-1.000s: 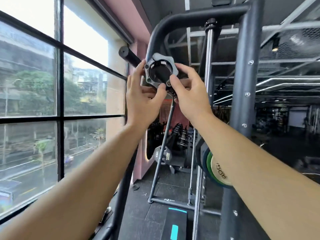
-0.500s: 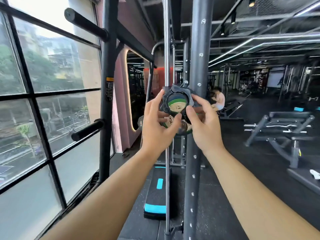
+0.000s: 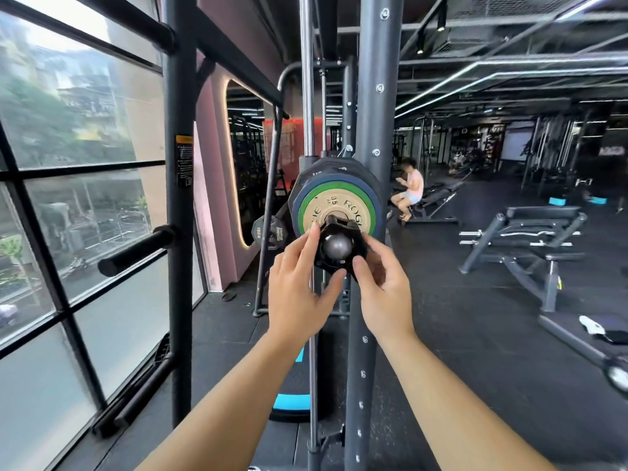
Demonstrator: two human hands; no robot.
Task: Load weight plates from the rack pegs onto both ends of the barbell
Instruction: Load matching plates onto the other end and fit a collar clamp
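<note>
The barbell's steel sleeve end (image 3: 337,245) points straight at me at chest height. A black collar clamp (image 3: 339,227) sits around it. My left hand (image 3: 299,290) pinches the collar's left side with thumb and fingers. My right hand (image 3: 382,294) grips its right side. Behind the collar hang stacked weight plates: a small tan plate with a green ring (image 3: 336,203), a blue-rimmed one (image 3: 373,198) and larger black plates (image 3: 326,166).
A dark rack upright (image 3: 368,96) stands just right of the sleeve, with a chrome guide rod (image 3: 307,79) left of it. An empty black peg (image 3: 136,253) juts from the left upright by the window. Benches (image 3: 530,239) and a seated person (image 3: 409,193) are at right.
My hands came down from a high rack bar with the collar to the loaded barbell end. The collar now sits on the sleeve tip instead of in the air.
</note>
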